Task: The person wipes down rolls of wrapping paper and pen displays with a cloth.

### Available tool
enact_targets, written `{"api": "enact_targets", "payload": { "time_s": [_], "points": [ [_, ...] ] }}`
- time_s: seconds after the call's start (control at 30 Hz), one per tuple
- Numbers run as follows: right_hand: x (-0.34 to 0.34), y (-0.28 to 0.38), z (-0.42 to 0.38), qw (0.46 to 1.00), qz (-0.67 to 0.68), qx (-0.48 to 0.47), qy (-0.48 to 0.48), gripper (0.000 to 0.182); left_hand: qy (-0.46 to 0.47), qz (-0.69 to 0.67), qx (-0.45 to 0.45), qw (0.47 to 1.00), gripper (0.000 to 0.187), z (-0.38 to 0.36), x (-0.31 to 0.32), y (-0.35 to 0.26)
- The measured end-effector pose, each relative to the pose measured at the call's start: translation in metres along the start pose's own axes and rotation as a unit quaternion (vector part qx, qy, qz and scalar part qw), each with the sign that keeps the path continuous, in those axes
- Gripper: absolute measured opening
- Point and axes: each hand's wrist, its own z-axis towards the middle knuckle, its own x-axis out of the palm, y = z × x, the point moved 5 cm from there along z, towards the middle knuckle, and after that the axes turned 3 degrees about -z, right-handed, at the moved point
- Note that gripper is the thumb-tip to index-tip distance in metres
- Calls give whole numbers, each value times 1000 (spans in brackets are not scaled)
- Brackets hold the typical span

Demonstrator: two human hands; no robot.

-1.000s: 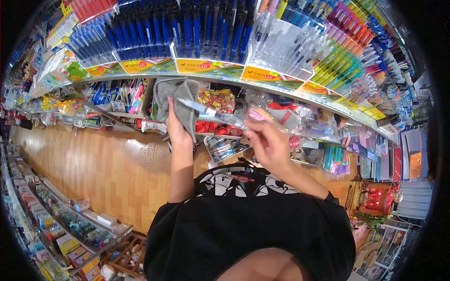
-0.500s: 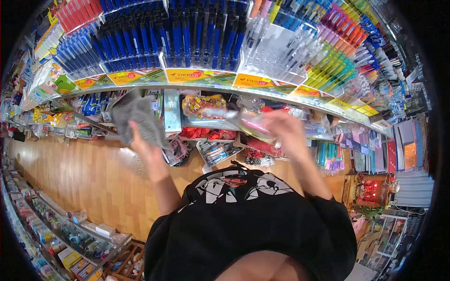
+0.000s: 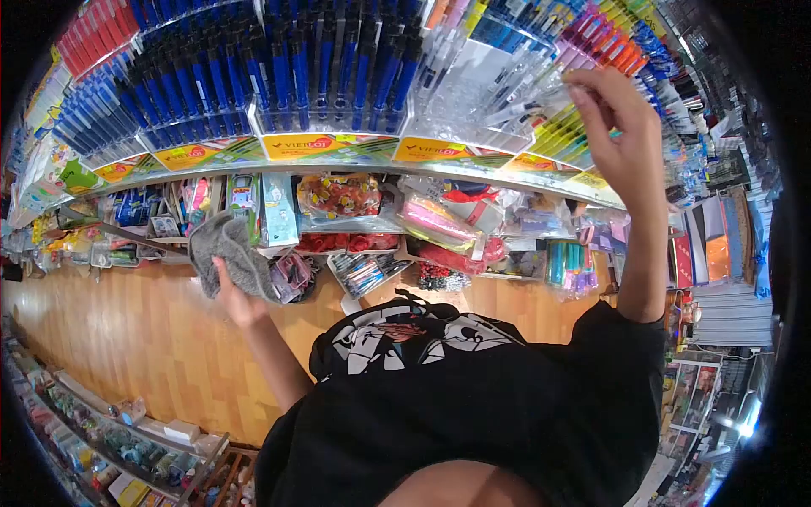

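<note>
My left hand [image 3: 239, 296] is closed around a bunched grey cloth [image 3: 228, 253], holding it in front of the lower shelf. The cloth hangs in folds and covers part of the fingers. My right hand [image 3: 623, 127] is raised at the pen rack, thumb and fingertips pinched together on the end of a clear pen [image 3: 525, 108]. That pen slants over the compartment of clear pens [image 3: 473, 80], close to the yellow-green pens [image 3: 564, 128]. Blue pens with black tops [image 3: 338, 59] stand in the compartments to the left.
Orange price labels [image 3: 329, 147] run along the shelf edge [image 3: 372, 167]. Below lie packaged goods [image 3: 338, 196], a tray of pens [image 3: 369, 272] and a bag of coloured items [image 3: 573, 264]. Another stocked shelf [image 3: 127, 431] stands behind on the wooden floor [image 3: 152, 338].
My right hand has risen from above the lower shelf to the pen rack at the right, carrying the pen. My left hand has lowered slightly with the grey cloth. The view has shifted slightly.
</note>
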Motion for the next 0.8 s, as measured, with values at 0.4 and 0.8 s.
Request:
{"api": "enact_targets", "payload": {
  "time_s": [0.4, 0.8],
  "points": [
    [35, 10, 40, 964, -28, -217, 153, 12, -29, 13, 77, 997, 36, 15, -60, -22],
    [45, -27, 41, 967, 80, -136, 198, 13, -79, 31, 67, 994, 38, 4, -76, -20]
  ]
}}
